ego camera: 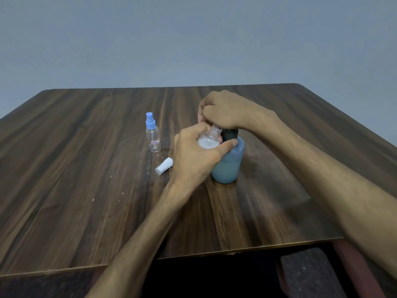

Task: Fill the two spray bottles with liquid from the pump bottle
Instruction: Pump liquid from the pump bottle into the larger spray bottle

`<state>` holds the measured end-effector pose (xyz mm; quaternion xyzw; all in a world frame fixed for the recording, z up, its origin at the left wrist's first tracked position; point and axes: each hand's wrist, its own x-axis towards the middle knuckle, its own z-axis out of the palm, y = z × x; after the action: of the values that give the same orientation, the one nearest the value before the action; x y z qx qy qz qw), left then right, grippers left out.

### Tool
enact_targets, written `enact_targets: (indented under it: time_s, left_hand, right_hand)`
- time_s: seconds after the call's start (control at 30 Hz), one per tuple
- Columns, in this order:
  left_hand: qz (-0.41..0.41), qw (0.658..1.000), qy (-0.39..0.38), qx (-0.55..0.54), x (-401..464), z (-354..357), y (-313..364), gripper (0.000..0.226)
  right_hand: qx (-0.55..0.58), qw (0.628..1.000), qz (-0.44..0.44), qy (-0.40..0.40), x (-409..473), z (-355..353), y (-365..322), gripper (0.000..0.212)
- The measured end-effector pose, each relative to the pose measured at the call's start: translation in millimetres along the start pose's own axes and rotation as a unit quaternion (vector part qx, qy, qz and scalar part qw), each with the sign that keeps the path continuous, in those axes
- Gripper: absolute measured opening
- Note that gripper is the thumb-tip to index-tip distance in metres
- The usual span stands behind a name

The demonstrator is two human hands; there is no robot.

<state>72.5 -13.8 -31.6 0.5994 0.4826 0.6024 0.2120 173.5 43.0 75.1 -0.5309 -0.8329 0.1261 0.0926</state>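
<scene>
The left hand (193,155) has its grip clamped round an open spray bottle (210,140), fingers curled over the far side and the thumb stretched across the near side. The bottle is tilted, its bare threaded neck pointing up toward the right hand. There is whitish liquid or foam in its lower part.

Just above that neck, the right hand (223,110) sits on top of the pump bottle (228,163), fingers curled down over the dark pump head so that the spout is hidden; its grip is closed on the pump. The pump bottle, bluish and translucent, stands upright on the tabletop (86,168) right beside the left grip, touching the thumb, with pale liquid filling roughly its lower half.

To the left of the left grip, near the knuckles, a white cap (164,166) lies on its side on the wood. Further left and a little beyond, the second spray bottle (153,136) stands upright, clear, with a blue spray top still on and a small label low on its body; it looks empty.
</scene>
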Motion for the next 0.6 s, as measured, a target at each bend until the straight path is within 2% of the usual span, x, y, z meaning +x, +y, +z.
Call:
enact_targets:
  time_s: [0.13, 0.37, 0.5, 0.6]
  left_hand:
    - [0.000, 1.000, -0.004, 0.002, -1.3, -1.6, 2.7, 0.034]
    - [0.010, 1.000, -0.009, 0.011, -1.1, -2.2, 2.4, 0.034]
    - [0.017, 1.000, -0.005, 0.012, -1.2, -1.9, 2.6, 0.035]
    - [0.025, 0.999, -0.004, 0.022, -0.4, -1.8, 1.6, 0.037]
  right_hand:
    - [0.024, 0.999, -0.017, 0.015, 0.7, -6.8, 1.1, 0.036]
    - [0.009, 1.000, -0.004, 0.002, -2.2, -4.0, -2.4, 0.044]
    - [0.016, 1.000, 0.012, 0.010, 0.6, -1.5, -0.9, 0.032]
    - [0.015, 1.000, 0.019, 0.018, 2.0, 1.1, -0.8, 0.031]
